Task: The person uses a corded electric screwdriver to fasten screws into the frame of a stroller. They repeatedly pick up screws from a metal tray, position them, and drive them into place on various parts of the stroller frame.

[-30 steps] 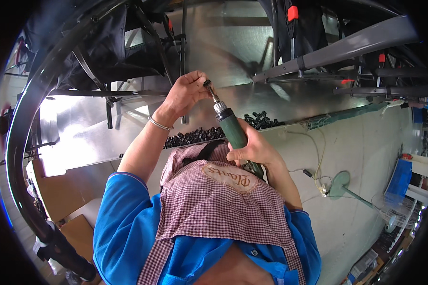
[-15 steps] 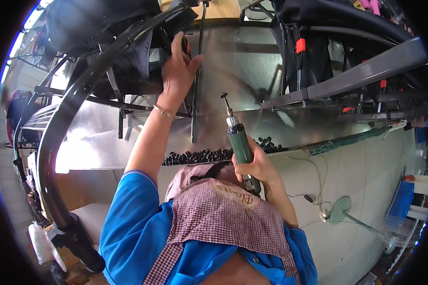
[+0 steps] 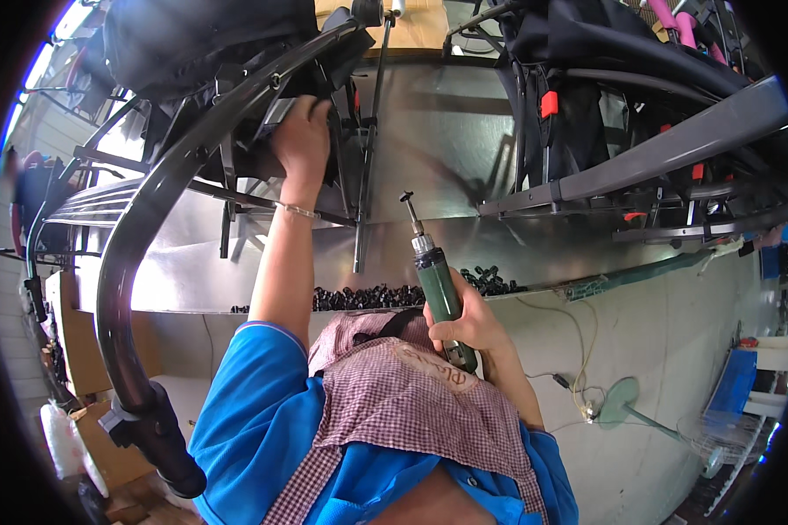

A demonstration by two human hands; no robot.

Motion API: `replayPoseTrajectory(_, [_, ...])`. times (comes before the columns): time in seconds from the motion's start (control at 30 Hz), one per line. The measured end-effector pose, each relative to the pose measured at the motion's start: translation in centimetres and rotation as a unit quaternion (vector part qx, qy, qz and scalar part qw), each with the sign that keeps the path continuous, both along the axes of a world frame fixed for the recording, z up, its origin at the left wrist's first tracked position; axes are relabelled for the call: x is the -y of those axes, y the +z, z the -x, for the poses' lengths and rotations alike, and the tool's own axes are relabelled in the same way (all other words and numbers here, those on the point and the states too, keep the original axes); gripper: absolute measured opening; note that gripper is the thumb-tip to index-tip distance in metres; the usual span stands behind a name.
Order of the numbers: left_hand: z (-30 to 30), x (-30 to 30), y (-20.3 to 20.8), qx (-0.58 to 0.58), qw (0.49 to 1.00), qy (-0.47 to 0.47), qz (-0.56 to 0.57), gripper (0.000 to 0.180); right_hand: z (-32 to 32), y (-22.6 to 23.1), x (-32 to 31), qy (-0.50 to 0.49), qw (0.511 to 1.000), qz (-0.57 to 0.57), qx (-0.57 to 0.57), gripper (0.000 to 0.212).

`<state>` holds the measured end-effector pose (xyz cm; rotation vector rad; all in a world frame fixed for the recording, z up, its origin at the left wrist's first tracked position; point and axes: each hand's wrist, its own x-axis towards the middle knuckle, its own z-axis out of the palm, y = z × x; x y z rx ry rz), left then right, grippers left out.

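Right hand clenched around a green power screwdriver, bit tip pointing up, held above the checked apron, left hand raised well apart, gripping a black stroller frame on the metal workbench

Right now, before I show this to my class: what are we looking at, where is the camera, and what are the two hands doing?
The picture comes from a wide fisheye camera worn on a person's head, looking down at their own arms, so straight edges bend. No robot is involved.

The left hand reaches up and grips the black frame, a curved tubular structure with dark fabric, resting on a shiny metal workbench.

The right hand holds a green powered screwdriver, tip pointing up, clear of the frame.

A row of small black parts lies along the bench edge. The person wears blue sleeves and a checked apron.
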<state>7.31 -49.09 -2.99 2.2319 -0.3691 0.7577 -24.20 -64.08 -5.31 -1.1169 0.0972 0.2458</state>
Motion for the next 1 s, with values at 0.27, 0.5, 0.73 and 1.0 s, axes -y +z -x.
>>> replayPoseTrajectory(0.27, [-1.4, -1.0, -1.7, -0.07, 0.991, -0.109, 0.014, 0.02, -0.3, 0.6, -0.4, -0.007, 1.0, -0.002, -0.001, 0.094])
replayPoseTrajectory(0.5, [-2.2, -0.5, -1.7, 0.02, 0.984, -0.01, 0.178, 0.019, -0.3, 0.3, -0.2, -0.013, 1.0, -0.015, -0.009, 0.086])
replayPoseTrajectory(0.73, [-1.4, 2.2, -1.9, -0.089, 0.907, -0.058, 0.407, 0.022, -0.4, 0.3, 0.4, -0.006, 1.0, -0.013, -0.018, 0.082])
replayPoseTrajectory(1.0, [0.0, 4.2, -2.2, 0.098, 0.943, 0.058, 0.312, 0.015, 0.0, 0.9, 1.3, -0.016, 0.999, 0.013, -0.034, 0.085])
